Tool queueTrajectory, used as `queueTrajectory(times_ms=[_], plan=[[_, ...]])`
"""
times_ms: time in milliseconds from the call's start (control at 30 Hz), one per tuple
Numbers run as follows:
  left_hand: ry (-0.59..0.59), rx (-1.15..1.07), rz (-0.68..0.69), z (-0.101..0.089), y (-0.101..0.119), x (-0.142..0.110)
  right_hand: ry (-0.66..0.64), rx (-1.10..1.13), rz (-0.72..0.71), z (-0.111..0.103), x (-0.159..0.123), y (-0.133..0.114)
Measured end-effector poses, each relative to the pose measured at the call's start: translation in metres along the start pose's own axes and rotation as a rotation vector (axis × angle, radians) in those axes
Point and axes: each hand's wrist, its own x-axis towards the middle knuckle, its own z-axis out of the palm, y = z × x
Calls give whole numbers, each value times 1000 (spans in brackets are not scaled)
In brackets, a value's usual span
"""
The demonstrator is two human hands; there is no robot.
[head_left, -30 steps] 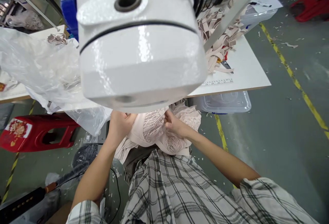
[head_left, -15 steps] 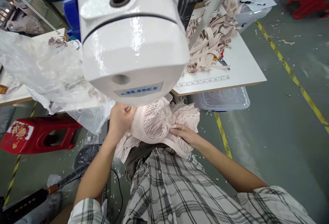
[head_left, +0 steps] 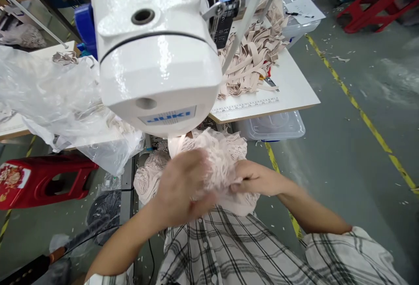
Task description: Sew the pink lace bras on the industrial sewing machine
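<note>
A pale pink lace bra [head_left: 219, 158] lies bunched over my lap, just below the white JUKI sewing machine head [head_left: 160, 80]. My right hand [head_left: 253, 178] pinches its edge on the right side, thumb and fingers closed on the fabric. My left hand [head_left: 185, 187] is over the left part of the bra, smeared by motion, so its grip does not show clearly. More lace cups [head_left: 149, 176] hang to the left, behind my left forearm. The needle area is hidden beneath the machine head.
Beige straps [head_left: 252, 62] are heaped on the white table [head_left: 294, 86] at the right, with a ruler [head_left: 245, 105] and snips [head_left: 271, 83]. Clear plastic sheeting [head_left: 65, 97] covers the left table. A red stool [head_left: 49, 178] and a lidded plastic box [head_left: 271, 125] stand lower down.
My left hand has moved right and nearer to me, across the bra. The bra has been turned and bunched up, while my right hand stays on its right side. The view has shifted slightly.
</note>
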Motion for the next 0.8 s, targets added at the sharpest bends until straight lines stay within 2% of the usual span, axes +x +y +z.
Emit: queueTrajectory(times_ms=[67,100,133,200,300,400,500,600,800], plan=[[-281,-89,100,3,16,7,-182,-134,-33,2,8,-25],[-412,-101,70,4,19,9,-230,-196,-24,3,12,-35],[-509,-101,2,4,17,10,-244,-253,-1,3,16,-43],[-571,-125,-151,4,5,8,-167,-359,66,0,23,-49],[-449,-187,-342,0,-20,0,45,-444,98,-12,35,-44],[-324,-169,-566,-8,-36,0,195,-467,18,-23,53,-33],[-263,-81,-670,-13,-44,8,297,-469,10,-31,72,-26],[-230,-35,-671,-14,-51,17,302,-412,50,-38,86,-24],[-235,-48,-787,-13,-65,24,292,-373,129,-50,96,-27]])
